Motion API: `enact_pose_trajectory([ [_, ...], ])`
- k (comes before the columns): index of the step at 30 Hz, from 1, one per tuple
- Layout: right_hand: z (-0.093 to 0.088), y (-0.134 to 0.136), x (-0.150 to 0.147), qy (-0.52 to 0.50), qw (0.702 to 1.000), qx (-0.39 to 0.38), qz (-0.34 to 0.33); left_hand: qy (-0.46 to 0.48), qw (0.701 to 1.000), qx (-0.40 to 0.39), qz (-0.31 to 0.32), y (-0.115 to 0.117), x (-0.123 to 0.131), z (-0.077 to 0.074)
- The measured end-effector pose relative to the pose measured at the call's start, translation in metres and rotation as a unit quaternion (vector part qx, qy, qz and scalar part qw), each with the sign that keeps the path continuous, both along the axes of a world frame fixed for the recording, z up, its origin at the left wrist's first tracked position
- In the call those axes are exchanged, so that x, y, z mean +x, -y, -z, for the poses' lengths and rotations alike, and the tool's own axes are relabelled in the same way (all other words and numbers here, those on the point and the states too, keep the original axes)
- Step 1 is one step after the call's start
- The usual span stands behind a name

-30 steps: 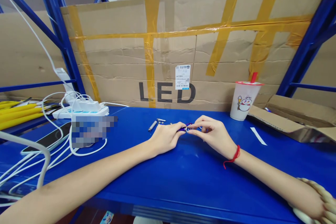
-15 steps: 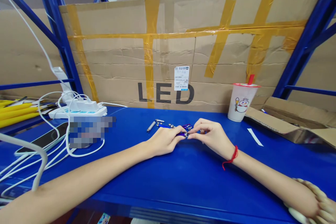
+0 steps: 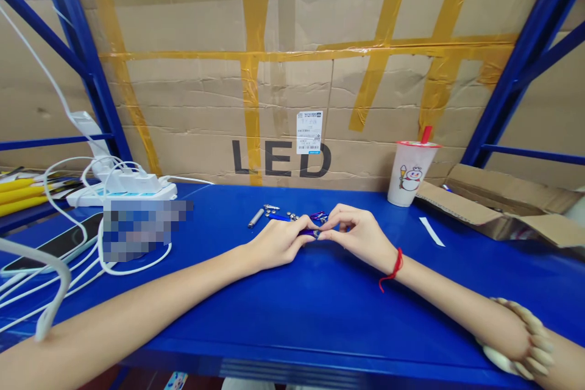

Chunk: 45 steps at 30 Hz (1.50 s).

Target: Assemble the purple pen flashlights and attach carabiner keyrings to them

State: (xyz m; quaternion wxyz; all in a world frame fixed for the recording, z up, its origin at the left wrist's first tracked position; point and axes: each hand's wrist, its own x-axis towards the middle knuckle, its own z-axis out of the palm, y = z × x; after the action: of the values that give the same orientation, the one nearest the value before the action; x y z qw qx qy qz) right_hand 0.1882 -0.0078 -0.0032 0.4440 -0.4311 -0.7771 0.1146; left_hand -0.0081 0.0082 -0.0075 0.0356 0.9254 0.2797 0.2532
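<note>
My left hand (image 3: 277, 240) rests low over the blue shelf top, fingers closed round a short, shiny blue tube (image 3: 309, 233) with a silver end. Thumb and forefinger of my right hand (image 3: 359, 233) pinch together at that silver end; whether a separate small part sits between them is hidden. Just behind the hands lie more blue metallic pieces (image 3: 319, 216) and a long blue piece (image 3: 280, 217), partly covered by the left hand. A silver cylinder (image 3: 256, 218) lies left of them, near several small round silver bits and a thin silver part (image 3: 271, 207).
A white cup with a red straw (image 3: 411, 173) stands at the back right, beside an open cardboard box (image 3: 475, 210) and a white paper strip (image 3: 432, 231). On the left are a power strip (image 3: 123, 189), white cables and a phone (image 3: 55, 247). Large cardboard (image 3: 201, 91) stands behind.
The whole view has shifted slightly, so everything sits a little further left. Both hands keep the same hold on the blue tube, my right fingers drawn slightly closer around its end.
</note>
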Motion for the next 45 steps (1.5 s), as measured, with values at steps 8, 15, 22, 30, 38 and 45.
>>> enact_pose_trajectory([
  [8,0.0021,0.0003,-0.0002,-0.006,1.0,0.017,0.002,0.028,1.0,0.011,0.005,-0.0001,0.0014,-0.0004],
  [15,0.0015,0.0019,-0.0027,-0.02,1.0,0.02,0.011,0.04,0.999,0.0,0.008,-0.0006,0.0015,0.0003],
  [22,0.0,0.0018,-0.0059,-0.028,0.999,-0.024,0.014,0.039,0.999,0.0,0.012,-0.0017,0.0015,0.0013],
  [30,0.0022,-0.0023,-0.006,-0.041,0.998,-0.051,0.002,0.019,0.999,0.008,-0.029,0.0012,0.004,-0.0027],
  [38,-0.0025,-0.0011,-0.0022,-0.014,0.998,0.057,0.006,-0.002,0.993,0.053,-0.106,0.0056,0.0069,-0.0072],
  [45,-0.0059,0.0,0.0012,0.012,0.996,0.086,-0.005,-0.019,0.996,0.022,-0.081,0.0052,0.0059,-0.008],
])
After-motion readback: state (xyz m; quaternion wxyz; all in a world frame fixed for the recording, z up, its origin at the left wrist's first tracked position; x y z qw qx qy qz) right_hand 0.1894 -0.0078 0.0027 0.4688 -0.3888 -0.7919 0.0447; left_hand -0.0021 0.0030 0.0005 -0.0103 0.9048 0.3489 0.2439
